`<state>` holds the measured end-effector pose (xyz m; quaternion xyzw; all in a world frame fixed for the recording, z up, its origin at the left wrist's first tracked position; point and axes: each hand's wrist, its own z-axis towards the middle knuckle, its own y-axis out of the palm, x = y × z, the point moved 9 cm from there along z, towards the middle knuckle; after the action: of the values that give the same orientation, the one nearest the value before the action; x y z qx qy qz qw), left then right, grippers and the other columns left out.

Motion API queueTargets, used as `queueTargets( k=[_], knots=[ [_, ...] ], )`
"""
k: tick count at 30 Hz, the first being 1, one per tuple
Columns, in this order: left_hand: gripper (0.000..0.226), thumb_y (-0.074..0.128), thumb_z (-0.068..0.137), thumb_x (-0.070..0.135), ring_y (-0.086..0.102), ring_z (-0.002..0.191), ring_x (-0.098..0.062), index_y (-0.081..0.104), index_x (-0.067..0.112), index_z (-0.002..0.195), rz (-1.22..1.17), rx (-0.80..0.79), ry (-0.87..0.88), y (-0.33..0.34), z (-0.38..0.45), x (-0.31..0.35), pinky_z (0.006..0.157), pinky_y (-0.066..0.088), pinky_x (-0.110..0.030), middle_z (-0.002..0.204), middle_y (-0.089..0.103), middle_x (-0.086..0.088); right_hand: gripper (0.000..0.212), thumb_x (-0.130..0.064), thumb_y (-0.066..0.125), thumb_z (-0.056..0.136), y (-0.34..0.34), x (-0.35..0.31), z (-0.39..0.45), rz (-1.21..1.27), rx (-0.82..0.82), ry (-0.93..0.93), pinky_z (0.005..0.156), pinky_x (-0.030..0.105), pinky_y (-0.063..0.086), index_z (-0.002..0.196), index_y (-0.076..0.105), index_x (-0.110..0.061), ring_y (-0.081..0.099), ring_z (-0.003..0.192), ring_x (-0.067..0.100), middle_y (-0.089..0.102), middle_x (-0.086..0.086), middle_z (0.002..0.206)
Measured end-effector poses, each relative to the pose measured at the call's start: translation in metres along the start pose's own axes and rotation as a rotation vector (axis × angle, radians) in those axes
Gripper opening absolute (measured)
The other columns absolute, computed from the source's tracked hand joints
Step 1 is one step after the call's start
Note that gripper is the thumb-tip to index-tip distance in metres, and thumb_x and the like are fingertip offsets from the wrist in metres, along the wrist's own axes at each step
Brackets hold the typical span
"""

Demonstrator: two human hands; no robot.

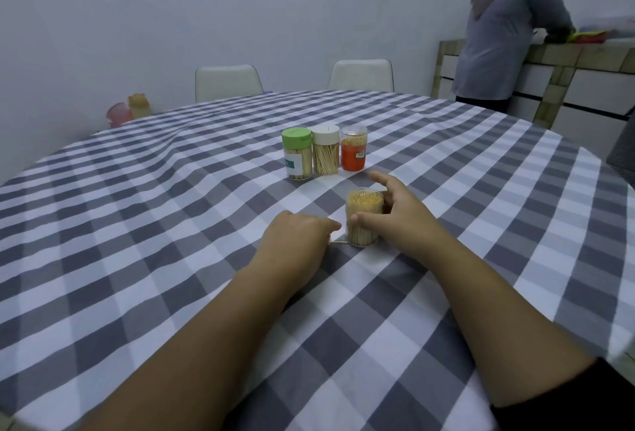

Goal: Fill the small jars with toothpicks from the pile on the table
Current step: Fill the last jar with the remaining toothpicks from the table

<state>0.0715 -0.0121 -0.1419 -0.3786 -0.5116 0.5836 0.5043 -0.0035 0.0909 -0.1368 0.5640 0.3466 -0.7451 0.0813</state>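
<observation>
- An open clear jar [364, 219], packed to the brim with toothpicks standing on end, sits upright on the checked tablecloth [137, 224] and serves as the landmark here
- The right hand [402, 221] wraps around the jar's right side: the thumb presses the near face of the jar, curled fingers lie behind it, and the index finger points out over the top toward the far side
- The left hand [295, 241] rests on the cloth just left of the jar, knuckles up, fingers bent under with the tips drawn together at the cloth close to the jar's base
- A single loose toothpick [338, 242] lies flat on the cloth between the left fingertips and the jar's foot; whether the fingers actually pinch it cannot be told
- Beyond the jar, farther across the table, three closed jars stand in a tight row, all holding toothpicks: a green-lidded jar [297, 154] on the left, a white-lidded jar [325, 150] in the middle, and a clear-capped jar with an orange label [354, 148] on the right
- Far past the jar, two pale chairs [226, 81] stand at the table's far edge
- Well off to the jar's far right, another person [505, 35] in a grey top stands at a counter [584, 52]
</observation>
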Motion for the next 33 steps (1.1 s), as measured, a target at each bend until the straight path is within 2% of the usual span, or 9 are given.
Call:
queueTargets(
  k=[4, 8, 11, 14, 17, 19, 23, 29, 33],
  knots=[
    [0.044, 0.059, 0.093, 0.021, 0.06, 0.107, -0.022, 0.049, 0.022, 0.136, 0.13, -0.079, -0.079, 0.003, 0.0, 0.002, 0.096, 0.046, -0.032, 0.125, 0.061, -0.004, 0.074, -0.018, 0.067, 0.086, 0.003, -0.001, 0.0, -0.016, 0.008, -0.008, 0.085, 0.026, 0.042, 0.145, 0.025, -0.034, 0.041, 0.112, 0.013, 0.037, 0.005, 0.143],
    [0.044, 0.058, 0.093, 0.02, 0.059, 0.106, -0.022, 0.048, 0.021, 0.135, 0.108, -0.055, -0.149, -0.002, -0.005, -0.003, 0.095, 0.046, -0.033, 0.123, 0.061, -0.004, 0.073, -0.017, 0.066, 0.087, 0.008, -0.003, -0.001, -0.017, 0.0, -0.024, 0.09, 0.027, 0.042, 0.145, 0.025, -0.032, 0.042, 0.127, 0.021, 0.036, 0.005, 0.146],
    [0.053, 0.061, 0.091, 0.016, 0.059, 0.104, -0.02, 0.042, 0.027, 0.14, -0.165, 0.053, -0.3, -0.014, -0.012, -0.026, 0.09, 0.051, -0.032, 0.121, 0.061, -0.003, 0.074, -0.02, 0.069, 0.085, 0.014, -0.003, -0.001, 0.005, -0.011, -0.029, 0.098, 0.032, 0.044, 0.145, 0.026, -0.031, 0.041, 0.131, 0.022, 0.038, 0.005, 0.147],
    [0.047, 0.064, 0.089, 0.013, 0.06, 0.081, -0.012, 0.052, 0.028, 0.131, -0.621, 0.276, -0.394, -0.033, -0.022, -0.052, 0.065, 0.05, -0.019, 0.095, 0.063, 0.002, 0.075, -0.021, 0.072, 0.083, 0.024, -0.003, -0.002, 0.03, -0.049, -0.036, 0.1, 0.032, 0.045, 0.144, 0.029, -0.029, 0.044, 0.13, 0.019, 0.043, 0.003, 0.145],
    [0.026, 0.062, 0.091, 0.016, 0.067, 0.08, -0.006, 0.061, 0.027, 0.113, -1.019, 0.522, -0.31, -0.054, -0.031, -0.059, 0.071, 0.053, -0.02, 0.081, 0.069, 0.011, 0.074, -0.022, 0.072, 0.082, 0.037, -0.006, -0.003, 0.042, -0.089, -0.064, 0.098, 0.027, 0.046, 0.144, 0.031, -0.027, 0.047, 0.126, 0.013, 0.047, -0.001, 0.142],
    [0.016, 0.058, 0.093, 0.022, 0.067, 0.079, 0.001, 0.06, 0.033, 0.104, -1.093, 0.599, -0.246, -0.062, -0.033, -0.055, 0.075, 0.053, -0.021, 0.079, 0.069, 0.016, 0.073, -0.021, 0.071, 0.083, 0.044, -0.009, -0.005, 0.035, -0.108, -0.079, 0.097, 0.025, 0.046, 0.144, 0.031, -0.026, 0.048, 0.125, 0.011, 0.048, -0.002, 0.141],
    [0.013, 0.055, 0.094, 0.026, 0.064, 0.084, 0.003, 0.058, 0.039, 0.098, -0.929, 0.58, -0.154, -0.063, -0.029, -0.04, 0.069, 0.048, -0.008, 0.086, 0.065, 0.018, 0.07, -0.017, 0.069, 0.083, 0.049, -0.011, -0.005, 0.038, -0.114, -0.114, 0.1, 0.033, 0.048, 0.143, 0.033, -0.024, 0.051, 0.122, 0.011, 0.052, 0.0, 0.136],
    [0.028, 0.05, 0.095, 0.036, 0.04, 0.101, -0.003, 0.07, 0.026, 0.111, -0.437, 0.419, -0.085, -0.045, -0.015, -0.029, 0.094, 0.037, -0.033, 0.1, 0.049, 0.014, 0.073, -0.023, 0.072, 0.08, 0.054, -0.01, -0.006, 0.034, -0.131, -0.136, 0.096, 0.037, 0.051, 0.142, 0.033, -0.027, 0.052, 0.12, 0.01, 0.053, -0.005, 0.132],
    [0.046, 0.032, 0.094, 0.049, 0.038, 0.114, -0.008, 0.064, 0.032, 0.122, -0.384, 0.4, -0.072, -0.044, -0.017, -0.031, 0.095, 0.028, -0.032, 0.109, 0.043, 0.012, 0.076, -0.019, 0.065, 0.081, 0.048, -0.009, -0.007, -0.114, -0.118, -0.113, 0.103, 0.043, 0.042, 0.145, 0.027, -0.031, 0.044, 0.118, 0.016, 0.036, -0.003, 0.145]
  ],
)
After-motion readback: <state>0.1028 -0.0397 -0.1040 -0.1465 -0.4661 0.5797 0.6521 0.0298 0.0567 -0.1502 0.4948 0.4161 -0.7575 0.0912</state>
